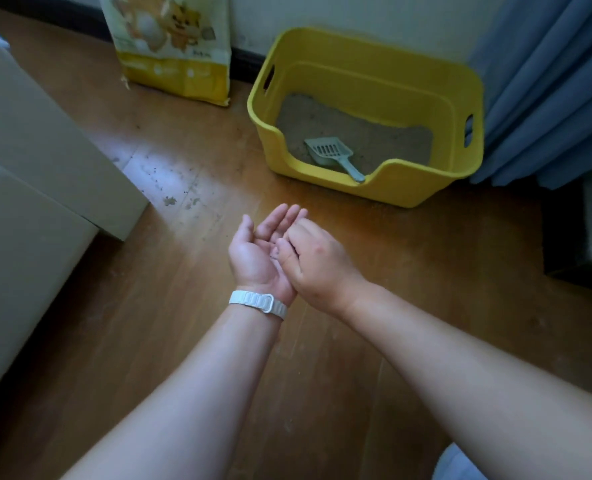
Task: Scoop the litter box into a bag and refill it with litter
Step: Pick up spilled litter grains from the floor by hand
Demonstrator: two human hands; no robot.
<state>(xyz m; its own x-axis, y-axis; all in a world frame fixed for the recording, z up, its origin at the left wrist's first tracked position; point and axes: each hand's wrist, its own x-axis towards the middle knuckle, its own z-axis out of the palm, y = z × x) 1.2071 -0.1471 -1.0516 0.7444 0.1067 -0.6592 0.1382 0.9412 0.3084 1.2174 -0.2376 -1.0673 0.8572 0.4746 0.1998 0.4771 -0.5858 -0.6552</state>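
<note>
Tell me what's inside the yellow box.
The box holds litter across its floor, with a scoop lying on it, handle at the low front lip. Anything buried in the litter or under the scoop is hidden.

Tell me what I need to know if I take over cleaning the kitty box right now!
Left hand: open, palm up, a few dark specks on it.
Right hand: fingers curled over the left palm; whether it pinches anything is hidden.
Things: yellow litter box on the floor by the wall. The scoop lies in its litter, handle toward the low front edge. The litter bag stands left of the box. Spilled grains lie on the floor.
Done: nothing I can confirm.
Left: no waste bag in view, so find one, scoop, then refill.
</note>
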